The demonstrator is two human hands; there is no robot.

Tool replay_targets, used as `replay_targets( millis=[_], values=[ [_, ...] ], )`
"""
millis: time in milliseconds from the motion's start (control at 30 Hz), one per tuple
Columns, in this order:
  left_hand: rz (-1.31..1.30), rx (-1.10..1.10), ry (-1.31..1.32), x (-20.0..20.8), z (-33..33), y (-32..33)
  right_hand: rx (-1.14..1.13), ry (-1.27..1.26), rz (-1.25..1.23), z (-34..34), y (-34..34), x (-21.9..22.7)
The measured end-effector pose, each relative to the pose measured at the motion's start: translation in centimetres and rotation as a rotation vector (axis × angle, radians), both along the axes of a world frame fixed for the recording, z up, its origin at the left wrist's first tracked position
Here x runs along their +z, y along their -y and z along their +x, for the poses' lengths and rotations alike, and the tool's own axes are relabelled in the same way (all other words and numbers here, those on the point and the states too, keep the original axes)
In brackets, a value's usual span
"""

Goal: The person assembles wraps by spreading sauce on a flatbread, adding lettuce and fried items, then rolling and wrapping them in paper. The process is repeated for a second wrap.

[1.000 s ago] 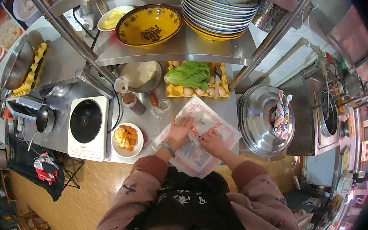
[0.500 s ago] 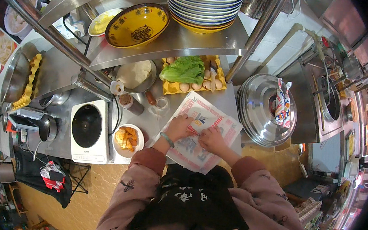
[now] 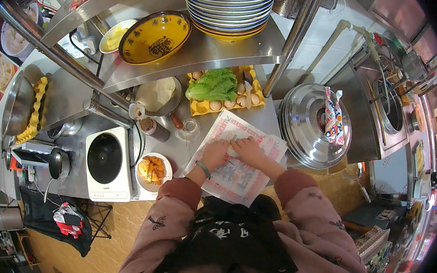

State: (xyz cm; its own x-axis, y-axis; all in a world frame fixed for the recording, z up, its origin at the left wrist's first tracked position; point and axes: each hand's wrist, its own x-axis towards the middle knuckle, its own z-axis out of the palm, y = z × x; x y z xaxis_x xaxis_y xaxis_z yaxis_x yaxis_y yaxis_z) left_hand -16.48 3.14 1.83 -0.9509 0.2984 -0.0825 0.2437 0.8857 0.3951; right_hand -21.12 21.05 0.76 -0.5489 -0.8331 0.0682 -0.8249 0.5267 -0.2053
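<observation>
A white paper food bag with red and blue-grey print lies flat on the metal counter in front of me. Over its upper half my left hand, with a band at the wrist, has its fingers bent in on the paper. My right hand is right beside it, its fingers curled down and pinching the paper. The two sets of fingertips nearly meet, and what lies between them is partly hidden. Beyond the bag, lettuce rests on a yellow egg tray holding several eggs and tongs.
Left of the bag are a white bowl of fried food, a seasoning jar, a pan with flatbread and an induction cooker. Stacked metal lids stand at the right. A shelf with bowls and plates overhangs the counter.
My hands have come closer together on the bag. The right hand has moved slightly up the paper, and the left hand has shifted slightly down. The whole view has turned a little.
</observation>
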Motion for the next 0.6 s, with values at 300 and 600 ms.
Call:
replay_targets(
  millis=[300, 600],
  values=[
    [0.005, -0.019, -0.043, -0.1, 0.1, -0.1, -0.024, 0.133, 0.15, -1.1, -0.6, 0.4],
    [0.068, -0.007, 0.031, -0.6, -0.1, -0.2, -0.092, 0.133, 0.088, 0.1, -0.1, -0.4]
  ],
)
